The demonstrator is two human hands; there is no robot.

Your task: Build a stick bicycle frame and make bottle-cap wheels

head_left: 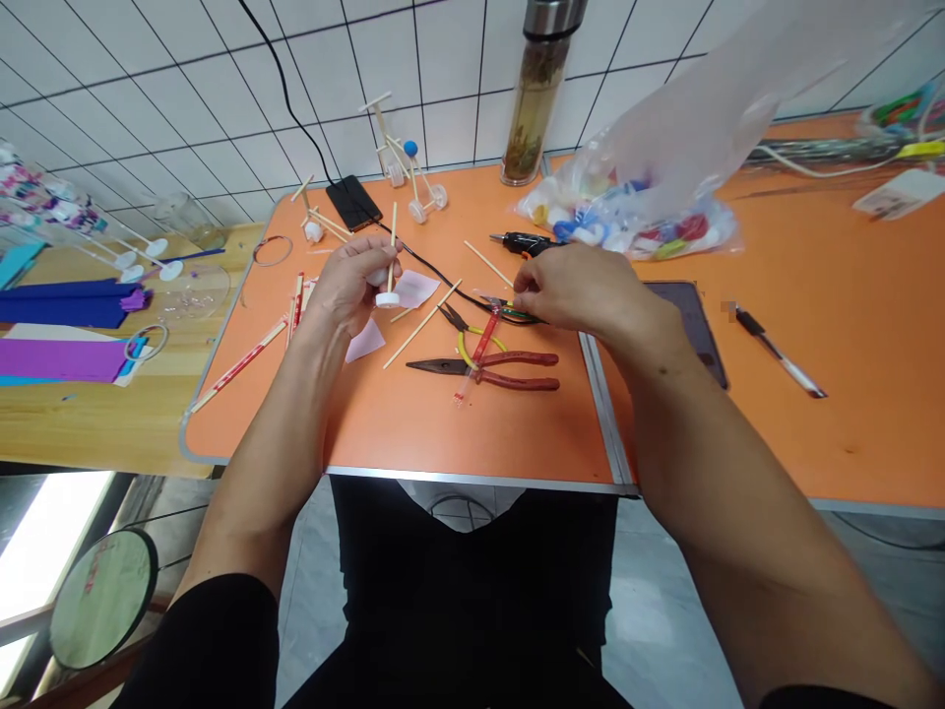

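Forearms (pixel 273 433) reach over the orange table (pixel 413 433): left hand (pixel 354 286) pinches a wooden stick (pixel 392 246) fitted with a white bottle-cap wheel (pixel 388 299), right hand (pixel 568 286) pinches a black cable (pixel 435 271) above red-handled pliers (pixel 509 370). One finished stick-built wheeled model (pixel 406 158) already stands far off!

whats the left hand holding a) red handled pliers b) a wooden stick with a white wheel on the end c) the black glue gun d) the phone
B: the left hand grips a thin wooden stick with a white wheel at its lower end.
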